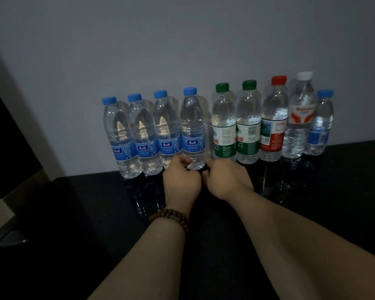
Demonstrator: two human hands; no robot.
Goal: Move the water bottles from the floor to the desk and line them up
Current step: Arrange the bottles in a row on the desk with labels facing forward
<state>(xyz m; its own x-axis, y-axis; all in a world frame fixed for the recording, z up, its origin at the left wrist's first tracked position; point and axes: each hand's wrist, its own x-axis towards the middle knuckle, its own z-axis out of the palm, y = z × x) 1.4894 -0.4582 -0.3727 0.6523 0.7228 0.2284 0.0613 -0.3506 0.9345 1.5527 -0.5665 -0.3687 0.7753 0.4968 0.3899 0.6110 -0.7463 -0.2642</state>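
Several water bottles stand upright in a row on the black desk (pixel 333 191) against the wall. From the left come blue-capped bottles, the fourth one (pixel 192 126) standing a little apart. Then come two green-capped bottles (pixel 224 126), a red-capped bottle (pixel 274 122), a white-capped bottle (pixel 299 118) and a small blue-capped bottle (pixel 319 124). My left hand (pixel 180 182), with a bead bracelet on its wrist, pinches the base of the fourth blue-capped bottle from the left. My right hand (pixel 225 180) touches the same base from the right, its fingers curled.
The grey wall (pixel 182 50) rises right behind the row. A pale panel (pixel 20 126) and a dark edge stand at the left. The glossy desk top reflects the bottles.
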